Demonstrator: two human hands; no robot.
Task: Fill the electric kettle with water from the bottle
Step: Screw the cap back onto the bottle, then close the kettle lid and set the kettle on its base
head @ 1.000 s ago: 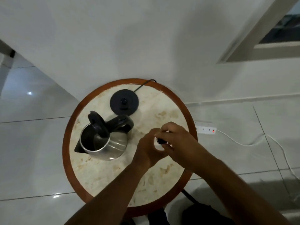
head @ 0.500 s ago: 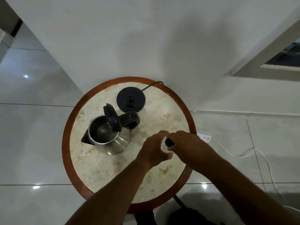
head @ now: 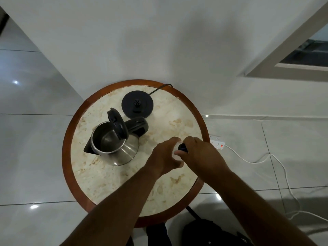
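- Stainless steel electric kettle (head: 113, 146) stands on the left half of the round marble-topped table (head: 175, 110), off its base, spout to the left and black handle to the right.
- Its black lid (head: 118, 126) is tipped up on the hinge, so the mouth is open; the inside looks dry and bare, though the dim light makes that hard to be sure of.
- Black power base (head: 137, 104) sits farther back, just beyond the handle, with its cord running off the far edge of the table.
- Left hand (head: 164, 157) is curled around the clear bottle (head: 176, 153), to the right of the kettle; most of the bottle is hidden by the fingers, and only a pale sliver shows.
- Right hand (head: 202, 153) is closed over the bottle's dark cap (head: 182, 147), fingertips pinching it from above, a grip that reads as unscrewing.
- Whether the cap is loose or tight cannot be told.
- Done so far, by the look of things: kettle lifted from its base and lid opened.
- Left to do: get the cap off, carry the bottle over the open mouth, tilt and pour. No water appears to have gone in yet.
- White power strip (head: 217, 143) lies on the tiled floor to the right of the table, a red light showing.
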